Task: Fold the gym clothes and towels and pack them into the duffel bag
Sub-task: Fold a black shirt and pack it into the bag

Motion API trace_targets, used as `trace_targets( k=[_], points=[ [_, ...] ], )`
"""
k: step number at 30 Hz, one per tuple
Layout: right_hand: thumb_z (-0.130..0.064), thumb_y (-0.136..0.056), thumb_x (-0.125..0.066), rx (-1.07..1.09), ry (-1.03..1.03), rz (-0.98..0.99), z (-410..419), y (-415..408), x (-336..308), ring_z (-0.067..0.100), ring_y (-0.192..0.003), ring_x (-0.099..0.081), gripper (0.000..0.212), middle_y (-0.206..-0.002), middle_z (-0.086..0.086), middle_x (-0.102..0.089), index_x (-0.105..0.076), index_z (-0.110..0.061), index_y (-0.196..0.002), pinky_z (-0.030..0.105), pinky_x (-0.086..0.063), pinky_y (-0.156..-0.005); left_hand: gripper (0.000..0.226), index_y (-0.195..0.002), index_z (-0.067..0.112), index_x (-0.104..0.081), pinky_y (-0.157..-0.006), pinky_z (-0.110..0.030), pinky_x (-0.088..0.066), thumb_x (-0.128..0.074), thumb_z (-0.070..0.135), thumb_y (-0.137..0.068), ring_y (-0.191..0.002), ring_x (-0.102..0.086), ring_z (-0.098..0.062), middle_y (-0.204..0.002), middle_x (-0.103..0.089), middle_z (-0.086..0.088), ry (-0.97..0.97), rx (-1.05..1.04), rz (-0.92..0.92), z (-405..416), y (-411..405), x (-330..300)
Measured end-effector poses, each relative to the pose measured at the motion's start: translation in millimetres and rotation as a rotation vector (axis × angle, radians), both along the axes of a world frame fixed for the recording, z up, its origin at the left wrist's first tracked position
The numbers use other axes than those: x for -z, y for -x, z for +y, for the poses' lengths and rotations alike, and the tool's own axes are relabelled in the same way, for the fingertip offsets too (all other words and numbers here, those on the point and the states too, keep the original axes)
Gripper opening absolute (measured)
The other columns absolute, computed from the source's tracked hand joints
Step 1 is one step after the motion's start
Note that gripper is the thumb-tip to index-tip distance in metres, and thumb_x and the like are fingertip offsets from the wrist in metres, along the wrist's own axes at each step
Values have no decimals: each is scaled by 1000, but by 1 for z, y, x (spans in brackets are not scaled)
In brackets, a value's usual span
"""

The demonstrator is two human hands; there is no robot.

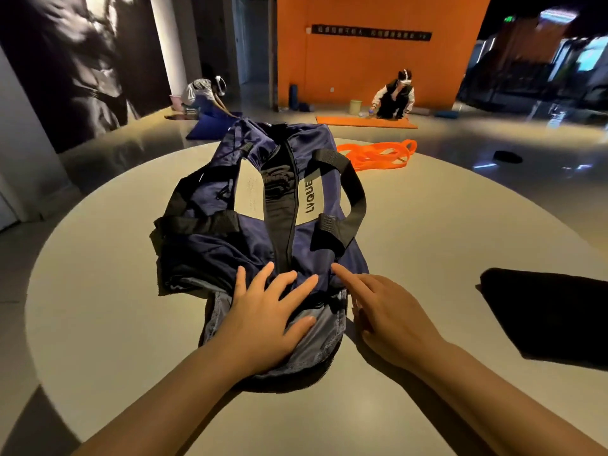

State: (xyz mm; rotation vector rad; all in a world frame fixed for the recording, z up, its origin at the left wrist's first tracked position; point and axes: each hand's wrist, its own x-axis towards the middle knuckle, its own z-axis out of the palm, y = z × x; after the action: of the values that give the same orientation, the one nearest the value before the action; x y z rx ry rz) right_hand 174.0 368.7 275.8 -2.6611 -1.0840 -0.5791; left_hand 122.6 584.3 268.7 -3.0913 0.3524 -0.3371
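Observation:
A navy duffel bag (227,238) with black straps and a grey panel lies flat along the middle of a round pale table (98,307), its zip running away from me. My left hand (263,317) lies spread, fingers straight, on the bag's near end over a grey lining flap. My right hand (385,311) is just right of it, index finger stretched onto the bag's edge, the other fingers loosely bent. A folded black cloth (549,317) rests on the table at the right edge of view.
Orange resistance bands (378,154) lie on the table's far side. Beyond the table, two people kneel on the floor by a blue mat (210,125) and an orange mat (365,122), before an orange wall.

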Motion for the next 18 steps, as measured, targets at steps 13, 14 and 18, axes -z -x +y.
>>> trace_targets(
  k=[13, 14, 18],
  points=[
    [-55, -96, -33, 169, -141, 74, -75, 127, -8, 8, -76, -59, 60, -93, -8, -69, -40, -19, -144, 12, -41, -65, 76, -144, 34, -40, -102, -70, -28, -27, 80, -85, -129, -48, -35, -131, -56, 1, 43, 202, 71, -57, 92, -8],
    [-56, -94, -39, 177, -162, 80, -75, 138, -6, 7, -81, -59, 63, -96, -8, -68, -39, -18, -144, 14, -43, -67, 76, -144, 35, -39, -103, -70, -26, -28, 80, -84, -131, -45, -33, -133, -54, 2, 69, 210, 67, -59, 100, -8],
    [-52, -88, -53, 198, -282, 79, -78, 168, 11, 8, -101, -54, 69, -113, -6, -63, -37, -18, -145, 18, -39, -89, 77, -145, 38, -37, -109, -68, -19, -32, 82, -82, -137, -37, -28, -136, -49, 5, 159, 214, 64, -63, 123, -4]
  ],
)
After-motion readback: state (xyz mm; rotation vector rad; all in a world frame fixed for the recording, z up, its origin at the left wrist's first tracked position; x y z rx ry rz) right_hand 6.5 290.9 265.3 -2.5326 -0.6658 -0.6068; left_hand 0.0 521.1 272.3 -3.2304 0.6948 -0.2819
